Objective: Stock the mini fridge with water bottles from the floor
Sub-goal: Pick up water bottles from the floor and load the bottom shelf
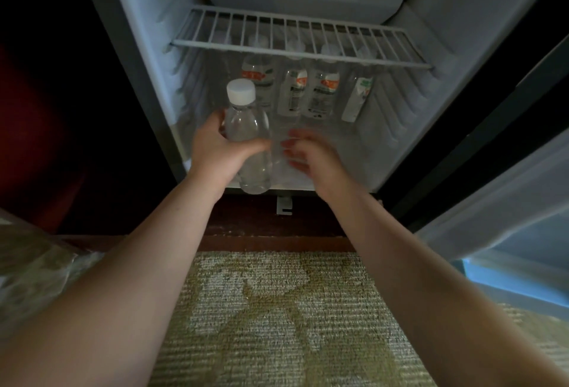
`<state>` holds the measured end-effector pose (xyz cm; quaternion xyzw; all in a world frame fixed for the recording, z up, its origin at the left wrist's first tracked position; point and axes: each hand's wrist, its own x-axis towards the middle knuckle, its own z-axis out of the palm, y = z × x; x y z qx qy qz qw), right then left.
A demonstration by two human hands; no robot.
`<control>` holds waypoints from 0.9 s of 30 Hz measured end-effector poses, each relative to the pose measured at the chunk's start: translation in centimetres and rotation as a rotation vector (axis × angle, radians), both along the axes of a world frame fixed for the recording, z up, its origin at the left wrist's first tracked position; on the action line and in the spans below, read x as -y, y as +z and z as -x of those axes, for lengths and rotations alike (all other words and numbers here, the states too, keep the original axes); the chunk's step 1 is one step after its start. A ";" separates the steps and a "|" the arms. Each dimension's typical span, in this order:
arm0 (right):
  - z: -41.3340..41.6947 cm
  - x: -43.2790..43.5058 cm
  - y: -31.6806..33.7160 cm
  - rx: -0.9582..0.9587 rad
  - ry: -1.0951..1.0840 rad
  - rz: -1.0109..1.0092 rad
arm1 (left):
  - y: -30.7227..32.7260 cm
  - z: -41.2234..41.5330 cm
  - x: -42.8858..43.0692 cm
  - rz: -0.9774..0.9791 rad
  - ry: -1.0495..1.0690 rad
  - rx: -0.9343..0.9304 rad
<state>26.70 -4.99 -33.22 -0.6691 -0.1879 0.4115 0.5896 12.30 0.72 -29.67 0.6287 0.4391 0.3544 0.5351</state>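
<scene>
Head view is looking down into the open mini fridge (pixel 431 85), its door (pixel 505 195) swinging out toward 3 o'clock. The left hand (pixel 215 152) is wrapping around a clear water bottle (pixel 249 140) with a white cap (pixel 241 91), the thumb crossing the front of the bottle and the fingers curling behind it. This bottle is standing upright at the fridge's front edge, its base hanging just over the lower lip toward 6 o'clock.

The right hand (pixel 308 155) is reaching in just beside that bottle at its 3 o'clock. It is blurring with motion, fingers spread and partly curled, red nails showing; I cannot tell whether it is touching anything or gripping a second clear bottle.

Toward 12 o'clock from the hands, 4 labelled bottles (pixel 320 91) are standing in a row on the fridge floor at the back, under the white wire shelf (pixel 295 37). More caps are showing faintly through the shelf wires.

A patterned carpet (pixel 292 309) is lying below both forearms at 6 o'clock, and crinkled clear plastic wrap (pixel 34 266) is sitting at 8 o'clock.
</scene>
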 end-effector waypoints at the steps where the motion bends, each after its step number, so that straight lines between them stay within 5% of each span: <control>1: 0.8 0.4 0.0 0.054 0.140 -0.002 | 0.2 0.3 0.0 0.011 -0.001 0.004; 6: 3.6 1.6 -0.5 0.208 0.550 0.012 | 0.6 1.9 -0.6 0.052 -0.027 -0.007; 10: 5.6 0.7 -1.3 0.480 0.424 0.024 | 1.0 2.9 -0.6 0.054 -0.066 -0.048; 19: 7.1 -2.7 -0.9 0.503 0.246 0.041 | 0.9 7.4 -1.8 0.135 -0.080 -0.166; 27: 7.4 -7.0 -1.8 0.540 0.092 0.167 | 0.3 9.8 -3.6 -0.004 0.214 -0.170</control>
